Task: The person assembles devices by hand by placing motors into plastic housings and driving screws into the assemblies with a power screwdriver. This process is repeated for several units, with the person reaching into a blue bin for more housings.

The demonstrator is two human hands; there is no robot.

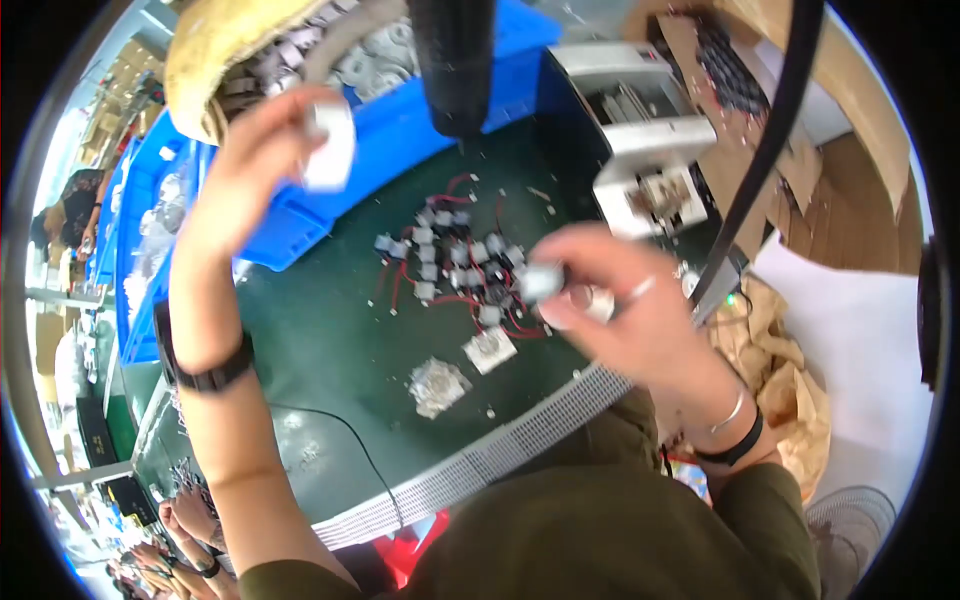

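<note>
My left hand [245, 165], raised at the upper left, grips a smooth white plastic part [332, 147], blurred by motion. Over the right side of the table, my right hand [645, 310] pinches a small grey-white block [541, 282] between thumb and fingers. Its exact kind is too blurred to tell. Near the palm shows a small white round piece [597, 303], partly covered by the fingers. Left of that hand lies a loose cluster of small grey motor-like blocks [459, 254] with red wires.
Blue bins [380, 135] of white and grey parts stand at the back, beside a yellow sack [200, 70]. A white machine [625, 95] sits back right. A white square pad [489, 350] and crumpled clear plastic [437, 387] lie in front. A dark post [452, 60] hangs overhead.
</note>
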